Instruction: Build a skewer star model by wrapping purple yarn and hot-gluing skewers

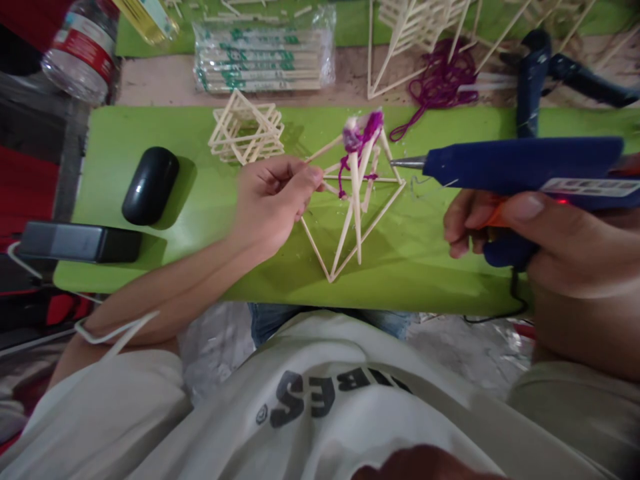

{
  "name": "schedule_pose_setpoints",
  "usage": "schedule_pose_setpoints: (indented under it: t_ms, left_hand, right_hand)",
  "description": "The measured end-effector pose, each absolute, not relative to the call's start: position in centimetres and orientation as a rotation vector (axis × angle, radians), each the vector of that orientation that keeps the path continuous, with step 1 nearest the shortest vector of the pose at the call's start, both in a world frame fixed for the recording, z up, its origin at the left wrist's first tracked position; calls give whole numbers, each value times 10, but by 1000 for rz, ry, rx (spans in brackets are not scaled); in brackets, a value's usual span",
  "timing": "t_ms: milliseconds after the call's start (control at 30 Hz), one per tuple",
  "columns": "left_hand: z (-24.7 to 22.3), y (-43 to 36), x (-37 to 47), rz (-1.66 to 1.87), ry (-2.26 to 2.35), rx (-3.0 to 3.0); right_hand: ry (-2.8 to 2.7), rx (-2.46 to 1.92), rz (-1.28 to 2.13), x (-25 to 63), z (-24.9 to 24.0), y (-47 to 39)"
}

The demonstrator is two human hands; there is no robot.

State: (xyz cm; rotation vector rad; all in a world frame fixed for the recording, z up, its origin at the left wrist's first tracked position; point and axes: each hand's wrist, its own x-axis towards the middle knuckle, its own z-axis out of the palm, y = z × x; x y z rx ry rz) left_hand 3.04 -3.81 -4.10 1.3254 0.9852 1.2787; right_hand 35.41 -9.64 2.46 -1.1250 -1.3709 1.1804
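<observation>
My left hand [277, 203] pinches a corner of a wooden stick frame [355, 207] standing on the green board [200, 200]. Purple yarn [370, 130] is wound round the top of the frame, and a strand hangs down inside it. On the right, my right hand [565, 247] is wrapped round the handle of a blue glue gun [515, 167], with fingers at its orange trigger. The gun's metal nozzle points left, close to the right side of the frame. Whether the nozzle touches a stick I cannot tell.
A stacked stick structure [247, 130], a black mouse [150, 185] and a black box [83, 242] are at left. Behind lie packaged sticks [263, 60], a bottle [83, 53], purple yarn [445, 77], a larger stick structure [417, 27] and dark blue-handled pliers [533, 87].
</observation>
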Motion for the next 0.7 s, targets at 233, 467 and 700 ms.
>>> schedule_pose_setpoints:
  t_ms: [233,467,700]
  left_hand:
    - [-43,-36,30,1275,995,1324]
    - [-39,-39,30,1240,987,1297]
    - [-41,-39,31,1245,1001,1265]
  right_hand:
    - [-1344,-1131,1207,347,23,-96]
    - [-1351,-1110,1187,347,24,-98]
    - [-1323,-1099,1213,342,27,-99]
